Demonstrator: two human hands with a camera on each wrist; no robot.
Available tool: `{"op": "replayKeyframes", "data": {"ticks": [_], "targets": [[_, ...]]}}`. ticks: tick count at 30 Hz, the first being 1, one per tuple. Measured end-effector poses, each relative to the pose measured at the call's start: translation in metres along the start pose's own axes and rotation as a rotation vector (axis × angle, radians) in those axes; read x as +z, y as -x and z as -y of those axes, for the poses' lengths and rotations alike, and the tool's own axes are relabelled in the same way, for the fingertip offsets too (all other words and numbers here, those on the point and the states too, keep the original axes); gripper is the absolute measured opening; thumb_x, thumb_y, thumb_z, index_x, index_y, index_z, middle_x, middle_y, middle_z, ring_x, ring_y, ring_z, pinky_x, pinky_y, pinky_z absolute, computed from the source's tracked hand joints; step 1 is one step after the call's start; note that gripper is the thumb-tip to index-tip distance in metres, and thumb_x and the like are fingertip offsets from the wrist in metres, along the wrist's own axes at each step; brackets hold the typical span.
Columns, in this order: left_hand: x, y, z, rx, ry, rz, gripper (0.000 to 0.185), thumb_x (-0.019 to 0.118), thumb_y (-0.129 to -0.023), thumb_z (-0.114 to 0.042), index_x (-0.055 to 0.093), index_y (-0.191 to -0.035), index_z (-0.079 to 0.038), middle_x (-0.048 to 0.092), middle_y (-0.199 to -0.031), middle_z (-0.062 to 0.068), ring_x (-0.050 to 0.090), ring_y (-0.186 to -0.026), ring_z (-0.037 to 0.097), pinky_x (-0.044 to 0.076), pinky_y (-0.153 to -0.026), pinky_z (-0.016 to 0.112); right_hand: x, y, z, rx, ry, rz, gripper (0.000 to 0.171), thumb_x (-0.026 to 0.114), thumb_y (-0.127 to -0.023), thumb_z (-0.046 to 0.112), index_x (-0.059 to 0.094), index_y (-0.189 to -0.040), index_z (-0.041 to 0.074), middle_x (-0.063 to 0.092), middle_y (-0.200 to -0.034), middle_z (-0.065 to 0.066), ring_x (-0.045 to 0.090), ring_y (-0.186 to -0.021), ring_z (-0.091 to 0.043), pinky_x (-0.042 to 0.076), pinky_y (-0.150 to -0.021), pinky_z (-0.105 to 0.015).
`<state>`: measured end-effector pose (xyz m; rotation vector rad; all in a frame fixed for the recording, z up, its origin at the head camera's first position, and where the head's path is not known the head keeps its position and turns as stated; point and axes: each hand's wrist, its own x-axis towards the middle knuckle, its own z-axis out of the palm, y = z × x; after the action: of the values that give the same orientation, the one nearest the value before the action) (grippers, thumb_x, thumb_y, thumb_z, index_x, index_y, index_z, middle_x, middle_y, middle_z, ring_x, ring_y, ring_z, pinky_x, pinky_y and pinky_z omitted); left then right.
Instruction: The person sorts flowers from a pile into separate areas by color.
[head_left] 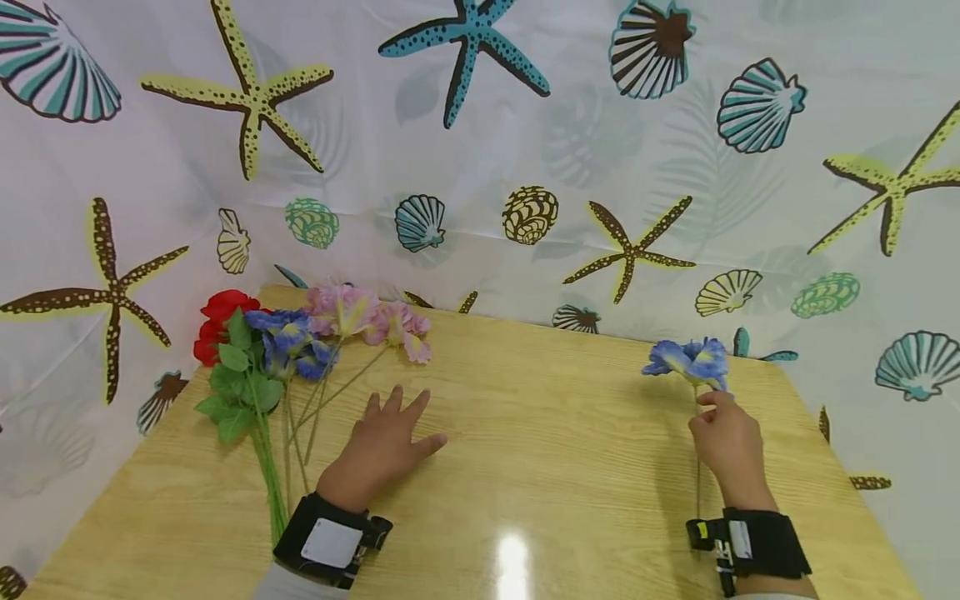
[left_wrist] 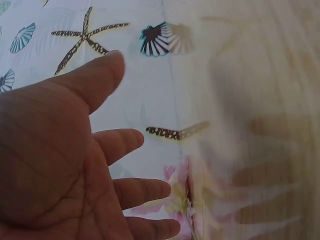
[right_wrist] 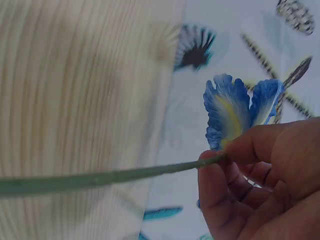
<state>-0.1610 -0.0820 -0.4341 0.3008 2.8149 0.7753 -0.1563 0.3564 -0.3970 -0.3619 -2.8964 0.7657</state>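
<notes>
Two hands over a wooden table (head_left: 525, 433), each with a black wrist strap.

Right hand (head_left: 726, 442), lower right of head view: fingers curled, thumb and forefinger pinching the stem of a blue flower (head_left: 688, 360) just under the bloom. Bloom sits directly above the knuckles, toward the back edge of the table. Stem runs down past the wrist toward the bottom of the frame. Right wrist view confirms it: the thumb tip and fingertips (right_wrist: 215, 165) close on the green stem (right_wrist: 100, 179) right at the base of the blue-and-yellow petals (right_wrist: 235, 112); remaining fingers folded in below. Stem exits toward the left edge of that frame, across the wood grain.

Left hand (head_left: 378, 450), lower centre-left of head view: palm down, fingers straight and spread, thumb out to the right. Holding nothing. Can't tell whether it touches the table or hovers just above it. Left wrist view shows the open palm (left_wrist: 45, 165) filling the left half of the frame, fingers apart, with a pink bloom (left_wrist: 180, 200) at bottom centre just past the fingertips.

Bunch of flowers (head_left: 300, 350) lies just left of the left hand, in the left middle of head view: red bloom (head_left: 221, 321) furthest left, blue ones in the middle, pink ones (head_left: 375, 321) to the right, green leaves and stems trailing down toward the left wrist. Stems near the hand, not gripped.

Backdrop is a white curtain (head_left: 480, 150) printed with starfish and shells, filling the upper frame and both sides.
</notes>
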Motion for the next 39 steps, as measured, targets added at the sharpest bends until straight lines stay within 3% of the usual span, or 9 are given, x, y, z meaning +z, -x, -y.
{"op": "replayKeyframes", "data": {"ticks": [6, 9, 13, 17, 20, 22, 29, 34, 39], "targets": [[-0.013, 0.008, 0.007, -0.009, 0.002, 0.015, 0.069, 0.06, -0.098, -0.046, 0.039, -0.153, -0.01, 0.029, -0.154, 0.031, 0.023, -0.137, 0.059, 0.027, -0.103, 0.072, -0.033, -0.013, -0.048, -0.046, 0.174, -0.015, 0.035, 0.045, -0.092, -0.001, 0.048, -0.123, -0.017, 0.063, -0.086, -0.032, 0.046, -0.046, -0.022, 0.033, -0.044, -0.035], [-0.024, 0.013, 0.009, -0.017, -0.007, 0.011, 0.067, 0.059, -0.098, -0.045, 0.043, -0.151, -0.007, 0.036, -0.149, 0.032, 0.031, -0.134, 0.059, 0.032, -0.101, 0.069, -0.043, -0.017, -0.065, -0.053, 0.221, -0.017, 0.034, 0.042, -0.09, -0.003, 0.047, -0.121, -0.017, 0.058, -0.065, -0.021, 0.036, -0.042, -0.019, 0.028, -0.043, -0.033], [-0.042, 0.022, 0.016, -0.107, -0.023, -0.101, 0.065, 0.061, -0.098, -0.042, 0.049, -0.144, 0.002, 0.043, -0.141, 0.034, 0.036, -0.128, 0.059, 0.036, -0.098, 0.066, -0.047, -0.019, -0.083, -0.032, 0.246, -0.014, 0.036, 0.039, -0.088, -0.004, 0.046, -0.12, -0.018, 0.043, -0.049, -0.007, 0.027, -0.043, -0.015, 0.026, -0.044, -0.031], [-0.058, 0.029, 0.032, -0.201, -0.037, -0.252, 0.063, 0.063, -0.097, -0.037, 0.052, -0.135, 0.012, 0.046, -0.131, 0.04, 0.042, -0.12, 0.06, 0.038, -0.095, 0.066, -0.045, -0.02, -0.097, -0.019, 0.238, 0.015, 0.039, 0.036, -0.087, -0.005, 0.044, -0.121, -0.021, 0.043, -0.049, -0.005, 0.025, -0.044, -0.014, 0.026, -0.044, -0.031], [-0.065, 0.031, 0.044, -0.232, -0.046, -0.305, 0.062, 0.064, -0.096, -0.036, 0.054, -0.127, 0.018, 0.053, -0.119, 0.041, 0.05, -0.111, 0.057, 0.043, -0.089, 0.064, -0.042, -0.022, -0.106, -0.012, 0.231, 0.038, 0.04, 0.035, -0.087, -0.006, 0.044, -0.122, -0.022, 0.043, -0.049, -0.006, 0.023, -0.045, -0.012, 0.026, -0.045, -0.031], [-0.068, 0.033, 0.05, -0.253, -0.036, -0.307, 0.064, 0.063, -0.096, -0.035, 0.052, -0.126, 0.02, 0.055, -0.114, 0.041, 0.055, -0.106, 0.055, 0.047, -0.084, 0.062, -0.039, -0.025, -0.111, -0.006, 0.238, 0.044, 0.039, 0.036, -0.087, -0.006, 0.045, -0.121, -0.022, 0.045, -0.051, -0.006, 0.023, -0.046, -0.013, 0.026, -0.045, -0.031], [-0.072, 0.042, 0.063, -0.338, 0.047, -0.247, 0.04, 0.063, -0.096, -0.029, 0.059, -0.072, 0.003, 0.057, -0.066, 0.014, 0.059, -0.059, 0.031, 0.046, -0.05, 0.043, -0.032, -0.03, -0.117, -0.011, 0.261, 0.042, 0.039, 0.04, -0.086, -0.007, 0.048, -0.121, -0.022, 0.062, -0.073, -0.026, 0.034, -0.046, -0.019, 0.031, -0.046, -0.034], [-0.069, 0.038, 0.067, -0.352, 0.029, -0.218, 0.033, 0.063, -0.094, -0.022, 0.064, -0.081, 0.008, 0.061, -0.073, 0.018, 0.063, -0.067, 0.037, 0.049, -0.055, 0.048, -0.032, -0.029, -0.119, 0.016, 0.279, 0.06, 0.04, 0.043, -0.083, -0.008, 0.048, -0.12, -0.022, 0.064, -0.083, -0.031, 0.047, -0.05, -0.026, 0.04, -0.047, -0.039], [-0.062, 0.035, 0.072, -0.328, 0.016, -0.308, 0.025, 0.062, -0.093, -0.013, 0.061, -0.079, 0.008, 0.06, -0.072, 0.021, 0.062, -0.068, 0.042, 0.049, -0.055, 0.052, -0.032, -0.032, -0.118, 0.053, 0.31, 0.098, 0.041, 0.047, -0.085, -0.004, 0.048, -0.121, -0.023, 0.064, -0.081, -0.03, 0.051, -0.053, -0.029, 0.043, -0.05, -0.043]]}}
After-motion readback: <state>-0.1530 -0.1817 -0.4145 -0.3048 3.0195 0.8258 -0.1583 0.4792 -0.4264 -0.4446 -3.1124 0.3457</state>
